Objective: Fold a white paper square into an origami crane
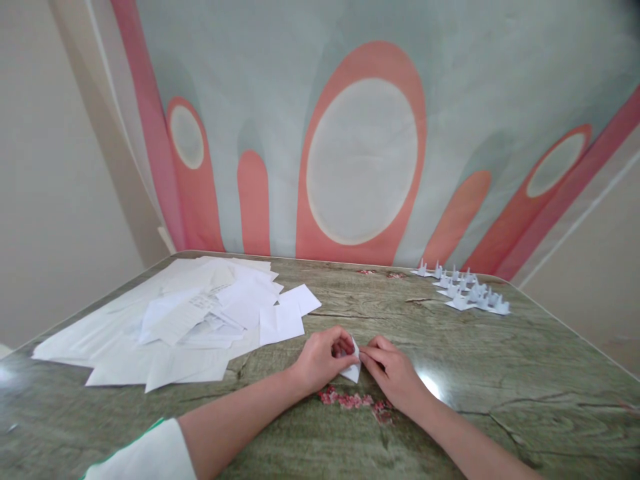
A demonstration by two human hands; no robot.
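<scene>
Between my two hands, near the middle of the table, is a small folded white piece of paper (352, 373). My left hand (326, 357) grips it from the left, fingers curled over its top and thumb across its front. On the other side, my right hand (393, 369) pinches the paper's right edge between thumb and forefinger. Parts of the folds are hidden behind the fingers of my left hand.
A wide pile of loose white paper sheets (120, 327) covers the table's left side. Two square sheets (283, 323) lie at its right edge. Several folded paper cranes (460, 300) stand grouped at the back right. A painted backdrop (280, 67) rises behind the wood-patterned table (500, 373).
</scene>
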